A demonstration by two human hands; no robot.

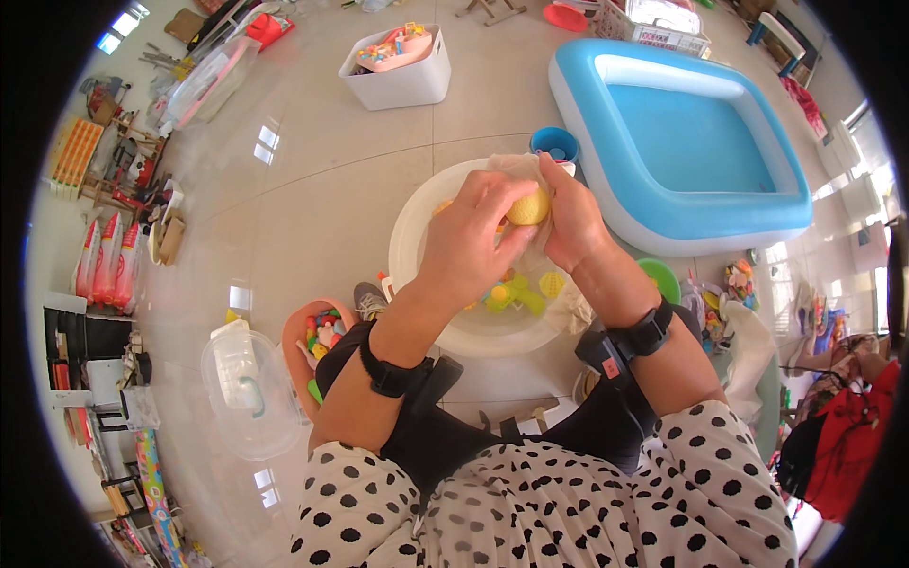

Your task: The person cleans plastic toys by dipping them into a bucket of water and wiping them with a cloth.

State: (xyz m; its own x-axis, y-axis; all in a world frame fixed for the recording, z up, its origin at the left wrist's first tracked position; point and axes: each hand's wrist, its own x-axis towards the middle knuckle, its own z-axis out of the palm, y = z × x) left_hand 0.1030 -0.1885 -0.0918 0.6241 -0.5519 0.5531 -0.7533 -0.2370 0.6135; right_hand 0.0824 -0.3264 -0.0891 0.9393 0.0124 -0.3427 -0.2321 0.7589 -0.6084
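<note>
My left hand [465, 238] grips a yellow textured toy piece [529, 207] between thumb and fingers. Around a pale, thin cloth [513, 167] my right hand [572, 221] is closed, with the cloth against the far side of the yellow piece. Both hands are above a round white basin [406, 245] standing between my knees. In the basin's water lie a light-green toy [524, 297] and a small yellow textured piece [552, 285]. Other toys there are partly hidden by my hands. A crumpled beige cloth [570, 314] hangs at the basin's right rim.
A blue inflatable pool [682, 220] is to the right, beside a blue bucket [561, 140]. Ahead stands a white bin [398, 89] with toys. To the left are a pink tub [295, 334] of small toys and a clear lid [266, 419]. A green bowl [664, 277] sits by my right arm.
</note>
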